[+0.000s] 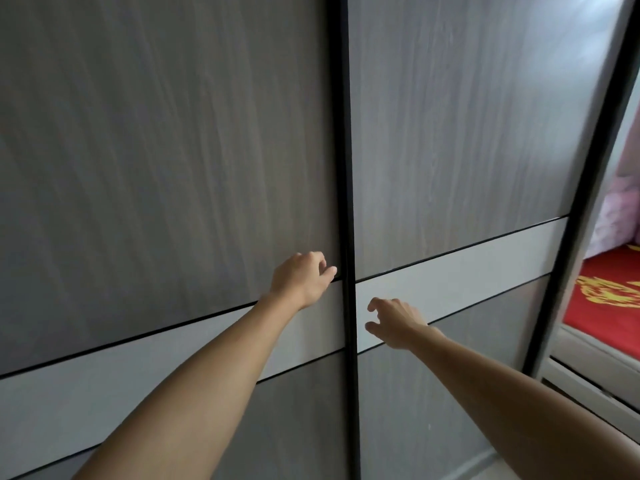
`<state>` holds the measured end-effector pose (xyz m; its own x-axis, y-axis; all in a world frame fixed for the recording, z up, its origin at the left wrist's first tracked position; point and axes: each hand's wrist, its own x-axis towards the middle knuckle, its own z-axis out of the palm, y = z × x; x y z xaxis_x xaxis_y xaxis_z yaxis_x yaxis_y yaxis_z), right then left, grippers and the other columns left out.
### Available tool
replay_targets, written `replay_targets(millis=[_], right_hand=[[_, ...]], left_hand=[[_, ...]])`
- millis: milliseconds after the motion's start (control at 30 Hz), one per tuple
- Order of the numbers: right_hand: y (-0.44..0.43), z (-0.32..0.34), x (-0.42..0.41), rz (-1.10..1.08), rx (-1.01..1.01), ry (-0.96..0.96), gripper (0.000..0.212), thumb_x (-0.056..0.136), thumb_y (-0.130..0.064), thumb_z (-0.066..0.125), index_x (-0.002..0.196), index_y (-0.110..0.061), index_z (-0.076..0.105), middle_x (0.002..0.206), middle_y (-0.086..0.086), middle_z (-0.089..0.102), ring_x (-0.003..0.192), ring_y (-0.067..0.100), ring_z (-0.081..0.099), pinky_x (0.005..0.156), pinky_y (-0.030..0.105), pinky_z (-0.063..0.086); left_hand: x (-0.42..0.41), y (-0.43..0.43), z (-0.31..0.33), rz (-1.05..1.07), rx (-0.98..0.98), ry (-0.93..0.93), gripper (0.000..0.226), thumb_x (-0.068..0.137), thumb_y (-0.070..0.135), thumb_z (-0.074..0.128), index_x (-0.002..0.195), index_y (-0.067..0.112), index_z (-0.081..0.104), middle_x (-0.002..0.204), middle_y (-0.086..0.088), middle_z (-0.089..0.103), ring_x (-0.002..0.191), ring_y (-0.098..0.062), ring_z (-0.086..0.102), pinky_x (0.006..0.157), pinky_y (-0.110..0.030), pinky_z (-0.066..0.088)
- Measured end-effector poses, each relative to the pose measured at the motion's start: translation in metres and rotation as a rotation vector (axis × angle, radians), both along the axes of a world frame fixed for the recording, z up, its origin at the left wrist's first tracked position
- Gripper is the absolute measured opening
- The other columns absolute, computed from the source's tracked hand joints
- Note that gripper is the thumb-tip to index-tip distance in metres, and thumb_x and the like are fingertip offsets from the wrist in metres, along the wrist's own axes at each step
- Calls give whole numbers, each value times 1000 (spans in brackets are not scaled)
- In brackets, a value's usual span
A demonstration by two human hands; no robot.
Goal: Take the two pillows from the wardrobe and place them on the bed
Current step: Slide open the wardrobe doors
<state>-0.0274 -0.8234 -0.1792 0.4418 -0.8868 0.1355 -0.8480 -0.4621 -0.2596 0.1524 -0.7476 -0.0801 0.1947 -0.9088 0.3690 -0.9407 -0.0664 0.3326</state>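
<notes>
A tall wardrobe with two grey wood-grain sliding doors fills the view, both doors closed; a black frame strip (348, 168) runs down where they meet. A pale band crosses each door at hand height. My left hand (301, 280) rests on the left door (156, 168) with its fingertips at the door's right edge beside the black strip. My right hand (394, 322) hovers with fingers apart over the pale band of the right door (450, 133), holding nothing. No pillows are in sight. The bed (602, 306), with a red cover, shows at the far right.
A pink patterned cloth (620, 216) lies at the bed's far end. The bed's pale base with drawers (595, 372) stands close to the wardrobe's right side. A strip of light floor (485, 469) shows at the bottom.
</notes>
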Motion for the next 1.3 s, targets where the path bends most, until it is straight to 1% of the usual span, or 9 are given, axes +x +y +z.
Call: replay_targets(millis=[100, 200, 333, 433, 567, 700, 900, 1033, 1300], right_hand=[[-26, -16, 10, 53, 5, -14, 40, 91, -45, 53, 125, -23, 54, 113, 6, 67, 97, 28, 63, 74, 33, 47], [-43, -37, 20, 146, -6, 2, 36, 93, -48, 49, 112, -19, 60, 103, 9, 70, 90, 29, 64, 65, 32, 44], [-54, -56, 29, 234, -74, -14, 33, 95, -46, 45, 82, -16, 51, 81, 8, 66, 72, 31, 63, 55, 30, 36], [-63, -58, 27, 275, -145, -32, 33, 94, -46, 46, 74, -20, 44, 76, 10, 67, 70, 34, 63, 55, 30, 32], [-68, -57, 27, 345, -203, -19, 37, 92, -48, 48, 74, -16, 55, 76, 13, 69, 72, 38, 63, 55, 31, 33], [-62, -55, 33, 380, -201, -13, 40, 93, -49, 46, 78, -14, 58, 77, 12, 68, 71, 37, 63, 57, 32, 36], [-31, -52, 56, 389, -157, -10, 38, 97, -41, 44, 81, -10, 58, 81, 14, 67, 73, 37, 61, 58, 33, 37], [0, -53, 86, 369, -145, -20, 33, 99, -33, 41, 86, -8, 58, 86, 15, 67, 76, 36, 61, 60, 33, 37], [70, -55, 168, 357, -103, -56, 30, 99, -33, 41, 93, -8, 57, 93, 16, 67, 82, 37, 62, 62, 34, 37]], left_hand=[[-8, -30, 6, 6, -114, 22, 34, 89, 48, 50, 91, 16, 63, 86, -10, 70, 83, -31, 63, 73, -37, 51], [-19, -58, 12, -19, -220, 32, 40, 90, 48, 51, 85, 9, 61, 75, -14, 69, 74, -35, 62, 65, -39, 50], [-23, -79, 10, 59, -277, -57, 51, 88, 53, 50, 56, 17, 33, 54, -6, 49, 56, -33, 48, 51, -34, 31], [-22, -84, 5, 108, -289, -115, 57, 87, 54, 50, 52, 18, 23, 48, -3, 40, 52, -34, 45, 50, -33, 29], [-20, -86, 4, 122, -304, -128, 58, 84, 52, 53, 49, 18, 22, 46, -4, 39, 49, -34, 44, 49, -32, 30], [-15, -78, 7, 152, -291, -153, 57, 83, 52, 53, 48, 16, 26, 47, -3, 40, 52, -33, 44, 50, -31, 31], [6, -51, 11, 173, -252, -114, 48, 83, 51, 52, 54, 12, 46, 51, -3, 51, 57, -34, 55, 53, -31, 37], [32, -24, 14, 206, -214, -81, 49, 83, 51, 51, 53, 14, 41, 56, -6, 54, 59, -34, 54, 55, -33, 40], [107, 46, 13, 272, -192, -33, 49, 84, 50, 50, 52, 16, 35, 61, -6, 53, 60, -33, 49, 56, -33, 35]])
